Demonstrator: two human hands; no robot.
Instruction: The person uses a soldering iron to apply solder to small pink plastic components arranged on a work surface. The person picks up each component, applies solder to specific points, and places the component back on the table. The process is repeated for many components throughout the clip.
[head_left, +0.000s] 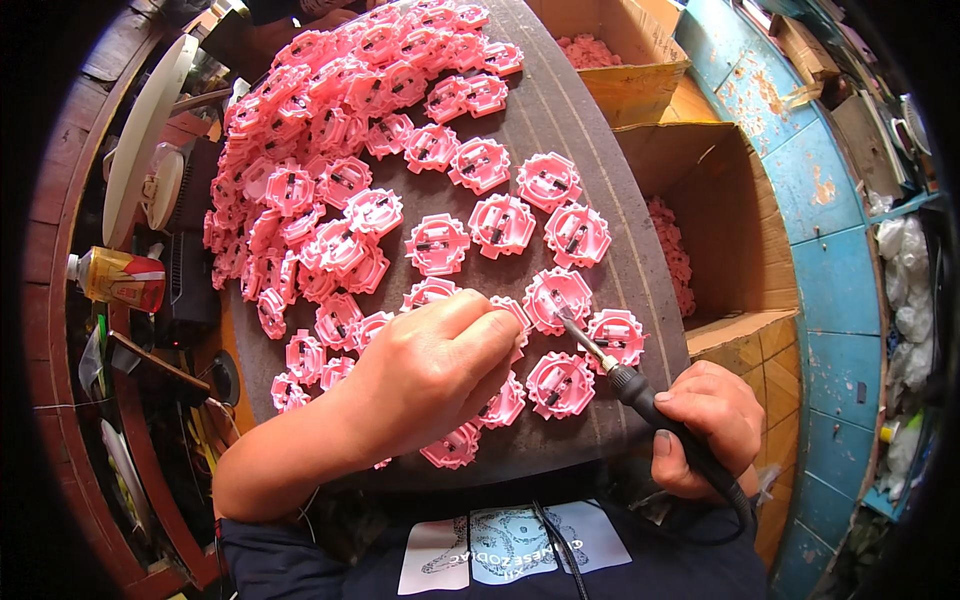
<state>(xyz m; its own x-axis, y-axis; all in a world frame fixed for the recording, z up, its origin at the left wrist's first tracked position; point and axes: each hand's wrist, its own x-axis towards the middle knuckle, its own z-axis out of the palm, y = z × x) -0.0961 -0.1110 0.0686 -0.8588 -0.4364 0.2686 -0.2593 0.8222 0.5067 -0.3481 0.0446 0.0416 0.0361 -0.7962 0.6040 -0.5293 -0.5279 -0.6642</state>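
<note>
My right hand [712, 422] grips a soldering iron [640, 390] by its black handle, and the cable runs down past my wrist. The iron's metal tip meets a round pink plastic part [557, 298] with small dark and metal pieces inside. Beside it, my left hand [432, 360] is closed in a pinch over several other pink parts and covers some of them. What its fingertips hold, if anything, is hidden behind the knuckles. Another pink part [560, 385] lies just below the iron's tip, and one [615, 338] sits partly behind the shaft.
A large heap of pink parts [300, 150] covers the left and far side of the dark board [620, 240]. Cardboard boxes [735, 230] with more pink parts stand at the right. A drink can [118, 278] lies sideways at the left. Part of another person [325, 12] shows at the top.
</note>
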